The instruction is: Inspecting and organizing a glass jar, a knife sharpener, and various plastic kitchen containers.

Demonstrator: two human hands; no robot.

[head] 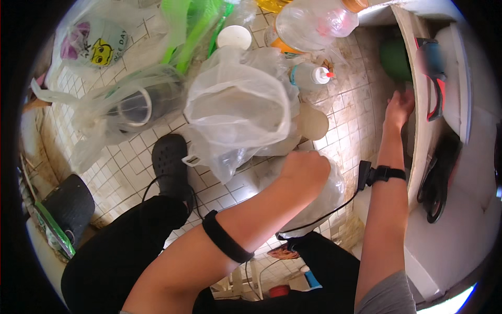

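My left hand [308,170] is curled, knuckles up, above a clear plastic bag or container [325,200] on the tiled floor. Its fingertips are hidden, so I cannot tell whether it grips the plastic. My right hand [401,106] reaches into the dark space below a counter edge [410,117], just short of or against a round green object [394,59]. The shadow hides its fingers. Left of my left hand stands an open translucent plastic bag [235,106], with a pale rounded container end [313,122] beside it.
A small bottle with a red tip [310,76] and a large clear jar [310,25] stand farther off. A bagged dark cylindrical item [145,102] lies left. On the counter are a red-and-black handled tool [435,86] and black-handled scissors [435,196]. A cable [333,214] hangs between my arms.
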